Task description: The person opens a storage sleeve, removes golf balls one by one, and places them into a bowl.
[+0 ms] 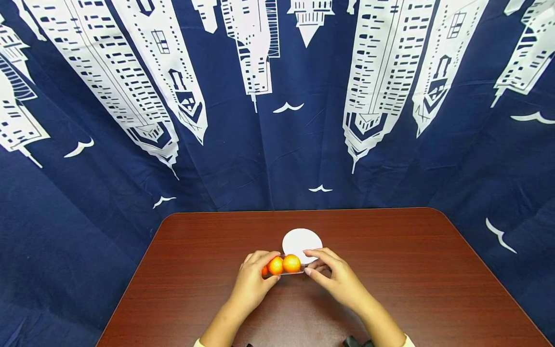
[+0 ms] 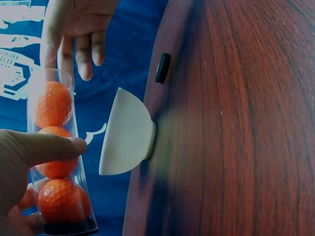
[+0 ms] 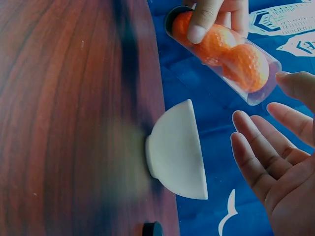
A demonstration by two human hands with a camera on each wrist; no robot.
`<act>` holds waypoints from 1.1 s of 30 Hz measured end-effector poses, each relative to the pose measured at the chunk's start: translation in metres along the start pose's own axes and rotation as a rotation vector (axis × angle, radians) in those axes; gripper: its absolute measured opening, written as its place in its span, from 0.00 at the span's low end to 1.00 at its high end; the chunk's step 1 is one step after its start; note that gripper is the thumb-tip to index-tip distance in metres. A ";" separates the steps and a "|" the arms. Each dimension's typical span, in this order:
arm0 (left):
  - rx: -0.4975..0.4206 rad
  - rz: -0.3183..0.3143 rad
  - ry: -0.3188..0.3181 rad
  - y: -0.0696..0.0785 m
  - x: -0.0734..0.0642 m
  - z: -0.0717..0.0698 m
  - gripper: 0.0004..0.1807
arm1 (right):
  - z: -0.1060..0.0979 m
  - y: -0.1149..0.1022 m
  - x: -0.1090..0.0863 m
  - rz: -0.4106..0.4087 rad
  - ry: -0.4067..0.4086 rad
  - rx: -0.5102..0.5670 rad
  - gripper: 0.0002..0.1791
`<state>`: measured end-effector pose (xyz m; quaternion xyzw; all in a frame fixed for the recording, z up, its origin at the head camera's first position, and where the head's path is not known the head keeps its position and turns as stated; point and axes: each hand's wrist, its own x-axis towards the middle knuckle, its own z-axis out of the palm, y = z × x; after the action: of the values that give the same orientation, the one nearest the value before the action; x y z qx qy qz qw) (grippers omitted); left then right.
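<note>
My left hand [image 1: 253,279] grips a clear plastic tube [image 2: 78,169] around its middle. Inside are three orange dimpled golf balls [image 1: 292,263], lined up along its length. A black cap closes the tube's end on the left-hand side, while the other end shows an uncapped clear rim. Beside that rim is my right hand [image 1: 340,279], fingers spread and holding nothing; its thumb tip is close to the rim, and I cannot tell whether it touches. A white bowl [image 3: 177,152] stands upright on the table, just beyond and below the tube.
A loose black cap [image 2: 163,68] rests on the brown wooden table [image 1: 208,231] near the bowl. Past the table's far edge hangs a dark blue cloth [image 1: 303,154] printed with white buildings and birds.
</note>
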<state>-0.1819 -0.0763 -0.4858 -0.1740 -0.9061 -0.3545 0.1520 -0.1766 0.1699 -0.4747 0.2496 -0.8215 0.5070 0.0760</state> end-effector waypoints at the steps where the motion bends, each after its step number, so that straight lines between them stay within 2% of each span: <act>1: 0.015 0.008 0.005 0.000 0.000 0.000 0.31 | 0.001 0.000 0.000 0.008 -0.006 0.008 0.23; 13: 0.174 0.084 0.064 0.006 0.000 -0.002 0.31 | 0.007 0.001 0.001 0.046 -0.039 0.094 0.24; 23: 0.233 0.123 0.099 0.005 0.001 -0.002 0.32 | 0.010 0.010 -0.001 0.065 -0.070 0.142 0.25; 33: 0.231 0.143 0.102 0.005 0.002 -0.002 0.32 | 0.011 0.012 -0.002 0.119 -0.081 0.171 0.27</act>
<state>-0.1808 -0.0738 -0.4803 -0.2011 -0.9172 -0.2446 0.2418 -0.1797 0.1652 -0.4904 0.2263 -0.7910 0.5684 -0.0090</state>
